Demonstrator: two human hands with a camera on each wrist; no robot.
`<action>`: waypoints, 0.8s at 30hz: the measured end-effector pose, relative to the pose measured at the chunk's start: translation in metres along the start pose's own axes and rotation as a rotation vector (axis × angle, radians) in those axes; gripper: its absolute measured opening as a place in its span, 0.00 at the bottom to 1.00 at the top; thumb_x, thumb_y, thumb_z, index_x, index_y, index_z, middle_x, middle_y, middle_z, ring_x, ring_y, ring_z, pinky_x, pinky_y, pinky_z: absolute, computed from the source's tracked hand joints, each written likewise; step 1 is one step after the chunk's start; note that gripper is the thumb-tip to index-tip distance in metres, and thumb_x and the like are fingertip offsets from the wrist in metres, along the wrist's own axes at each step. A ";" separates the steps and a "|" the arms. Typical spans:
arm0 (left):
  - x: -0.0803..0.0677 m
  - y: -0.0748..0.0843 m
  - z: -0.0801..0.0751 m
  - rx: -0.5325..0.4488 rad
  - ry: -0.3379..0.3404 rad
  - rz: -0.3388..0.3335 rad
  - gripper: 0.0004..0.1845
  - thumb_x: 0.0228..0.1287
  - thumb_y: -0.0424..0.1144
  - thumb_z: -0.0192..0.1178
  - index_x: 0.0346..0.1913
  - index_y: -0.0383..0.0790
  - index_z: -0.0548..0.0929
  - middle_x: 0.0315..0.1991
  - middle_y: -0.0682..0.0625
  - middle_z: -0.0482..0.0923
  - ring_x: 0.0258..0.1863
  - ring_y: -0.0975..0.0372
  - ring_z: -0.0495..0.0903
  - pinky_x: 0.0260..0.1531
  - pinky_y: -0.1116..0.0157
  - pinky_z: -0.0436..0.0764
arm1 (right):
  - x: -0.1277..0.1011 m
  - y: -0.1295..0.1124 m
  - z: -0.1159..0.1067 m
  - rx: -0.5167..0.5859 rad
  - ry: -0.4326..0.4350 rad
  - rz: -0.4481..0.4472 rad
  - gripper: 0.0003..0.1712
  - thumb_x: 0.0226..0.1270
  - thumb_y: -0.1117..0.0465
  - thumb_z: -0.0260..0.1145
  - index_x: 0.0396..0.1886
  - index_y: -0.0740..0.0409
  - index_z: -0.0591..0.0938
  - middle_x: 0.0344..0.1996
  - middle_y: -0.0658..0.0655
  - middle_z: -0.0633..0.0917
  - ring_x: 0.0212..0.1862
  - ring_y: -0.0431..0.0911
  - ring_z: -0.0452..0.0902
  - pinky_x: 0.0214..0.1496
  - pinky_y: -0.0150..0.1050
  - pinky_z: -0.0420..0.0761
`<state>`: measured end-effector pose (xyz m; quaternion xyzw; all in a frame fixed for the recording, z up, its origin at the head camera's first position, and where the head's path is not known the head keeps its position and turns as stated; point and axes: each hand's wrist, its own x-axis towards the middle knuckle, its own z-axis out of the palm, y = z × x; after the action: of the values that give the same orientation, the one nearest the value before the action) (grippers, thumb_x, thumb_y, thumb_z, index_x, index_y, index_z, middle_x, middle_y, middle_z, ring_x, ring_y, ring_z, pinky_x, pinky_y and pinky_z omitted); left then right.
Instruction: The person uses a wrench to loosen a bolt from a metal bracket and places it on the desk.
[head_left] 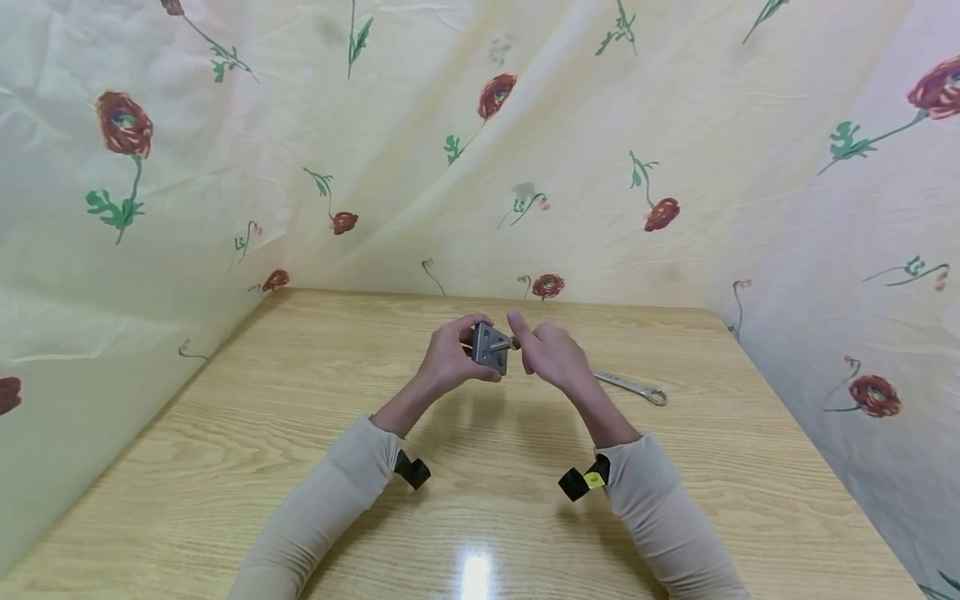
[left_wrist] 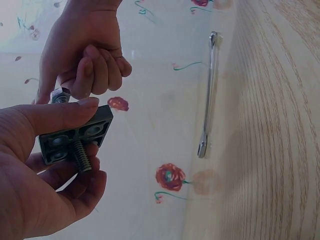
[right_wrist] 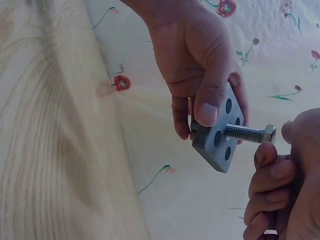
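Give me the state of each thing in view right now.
Plate: held off the table, gripped by the left hand.
Bolt: through one plate hole, head at the right hand fingers.
Wrench: flat on the table, untouched.

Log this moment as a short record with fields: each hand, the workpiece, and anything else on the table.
left hand: grips the square grey metal plate with round holes, thumb on its face
right hand: fingers at the head of the threaded steel hex bolt
bolt: passes through one hole of the plate
silver metal wrench: lies flat to the right, untouched
surface: light wooden table
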<state>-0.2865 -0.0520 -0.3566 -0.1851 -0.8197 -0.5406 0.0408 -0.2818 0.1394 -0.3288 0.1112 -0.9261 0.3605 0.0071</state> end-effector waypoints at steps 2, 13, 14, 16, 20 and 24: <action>0.000 0.000 0.000 -0.001 -0.002 0.005 0.38 0.37 0.26 0.80 0.58 0.42 0.79 0.48 0.38 0.86 0.43 0.52 0.83 0.41 0.60 0.84 | 0.000 0.000 0.001 0.007 0.002 -0.002 0.47 0.74 0.27 0.36 0.09 0.53 0.76 0.09 0.48 0.72 0.15 0.42 0.59 0.19 0.35 0.57; 0.000 0.000 0.000 0.008 -0.002 0.005 0.39 0.38 0.26 0.81 0.59 0.41 0.79 0.48 0.38 0.86 0.42 0.52 0.83 0.41 0.60 0.84 | -0.001 -0.004 0.000 0.013 0.017 -0.033 0.32 0.75 0.38 0.53 0.17 0.55 0.78 0.12 0.47 0.68 0.17 0.42 0.59 0.21 0.35 0.60; 0.000 0.000 0.000 0.007 0.000 0.007 0.39 0.38 0.26 0.81 0.59 0.41 0.79 0.48 0.38 0.86 0.42 0.52 0.83 0.41 0.60 0.84 | -0.002 -0.005 -0.001 0.020 0.015 -0.032 0.31 0.74 0.38 0.55 0.18 0.55 0.78 0.12 0.47 0.68 0.17 0.42 0.59 0.21 0.35 0.60; 0.000 -0.001 0.000 0.006 0.002 0.010 0.38 0.38 0.27 0.81 0.59 0.42 0.79 0.48 0.38 0.86 0.42 0.52 0.83 0.41 0.60 0.84 | -0.002 -0.006 -0.002 0.024 0.014 -0.033 0.28 0.72 0.39 0.58 0.19 0.55 0.76 0.14 0.47 0.67 0.18 0.42 0.59 0.22 0.35 0.60; 0.000 -0.001 0.000 0.004 0.005 0.010 0.38 0.38 0.27 0.81 0.59 0.43 0.79 0.48 0.38 0.86 0.41 0.52 0.83 0.39 0.61 0.84 | -0.003 -0.007 -0.004 0.048 0.022 -0.036 0.23 0.69 0.43 0.63 0.23 0.56 0.77 0.16 0.47 0.67 0.20 0.43 0.61 0.23 0.35 0.61; 0.000 -0.001 0.000 0.002 0.006 0.014 0.38 0.38 0.27 0.80 0.59 0.43 0.79 0.48 0.38 0.86 0.42 0.52 0.84 0.39 0.61 0.84 | -0.002 -0.006 -0.005 0.060 0.025 -0.035 0.21 0.68 0.44 0.65 0.26 0.57 0.78 0.18 0.47 0.69 0.21 0.43 0.62 0.24 0.35 0.62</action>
<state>-0.2874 -0.0522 -0.3577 -0.1893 -0.8187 -0.5400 0.0471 -0.2785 0.1391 -0.3215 0.1233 -0.9126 0.3892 0.0216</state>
